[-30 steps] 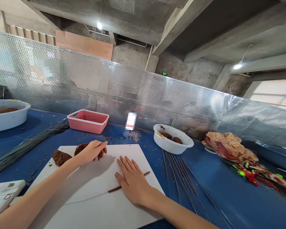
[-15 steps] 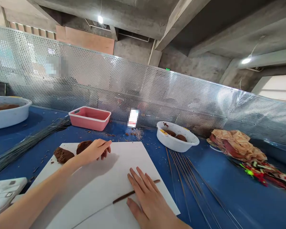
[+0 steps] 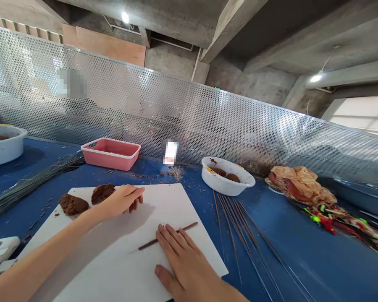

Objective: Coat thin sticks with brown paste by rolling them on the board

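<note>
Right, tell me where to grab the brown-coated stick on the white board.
Take the brown-coated stick by its far end, coming from above with the left hand. The right hand covers the stick's middle, while that end lies free, thin and flat on the white board, so fingertips can probably pinch it there.

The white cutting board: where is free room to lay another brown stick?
Free board lies between the left hand and right hand, and toward the far right corner past the brown stick. Brown lumps crowd the far left; thin rods crowd the table beside the right edge.
</note>
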Motion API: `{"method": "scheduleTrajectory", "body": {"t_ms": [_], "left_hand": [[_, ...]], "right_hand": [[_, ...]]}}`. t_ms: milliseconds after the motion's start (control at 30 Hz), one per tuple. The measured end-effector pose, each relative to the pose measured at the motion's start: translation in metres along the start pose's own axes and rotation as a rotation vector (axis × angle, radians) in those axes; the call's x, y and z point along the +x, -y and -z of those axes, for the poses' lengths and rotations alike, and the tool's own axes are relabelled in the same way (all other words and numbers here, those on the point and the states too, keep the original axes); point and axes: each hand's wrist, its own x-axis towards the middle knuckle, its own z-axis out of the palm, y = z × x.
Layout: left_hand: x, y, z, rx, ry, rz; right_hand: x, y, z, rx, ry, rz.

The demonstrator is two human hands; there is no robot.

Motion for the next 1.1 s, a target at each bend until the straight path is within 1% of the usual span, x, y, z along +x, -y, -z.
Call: {"method": "scheduleTrajectory", "body": {"t_ms": [67,167,300,433,600,700,767,833,1000,1100], "left_hand": [[0.001,0.002,0.002,-0.019,-0.008,0.001],[0.004,0.007,0.007,-0.054,-0.023,0.017],[0.006,0.015,0.011,-0.051,-0.041,0.047],[0.007,0.019,0.010,-0.043,-0.029,0.044],[0.008,0.014,0.014,-0.076,-0.022,0.035],[0.007,0.010,0.020,-0.117,-0.041,0.024],[0.007,0.009,0.022,-0.133,-0.060,0.021],[0.007,0.010,0.023,-0.124,-0.076,0.026],[0.006,0.007,0.019,-0.084,-0.050,0.023],[-0.002,-0.006,0.015,-0.014,-0.018,0.025]], "right_hand": [[0.013,0.004,0.010,0.025,-0.015,-0.020],[0.031,0.001,0.017,0.028,-0.014,-0.009],[0.055,-0.008,0.017,0.020,-0.008,0.002],[0.088,-0.017,0.014,0.011,-0.051,-0.011],[0.133,-0.026,0.014,0.002,-0.105,-0.118],[0.144,-0.026,0.017,-0.018,-0.114,-0.123],[0.137,-0.024,0.017,-0.024,-0.112,-0.099],[0.120,-0.020,0.016,-0.025,-0.108,-0.060],[0.052,-0.004,0.012,0.002,-0.049,0.013],[0.019,0.007,0.014,0.024,-0.022,0.005]]}}
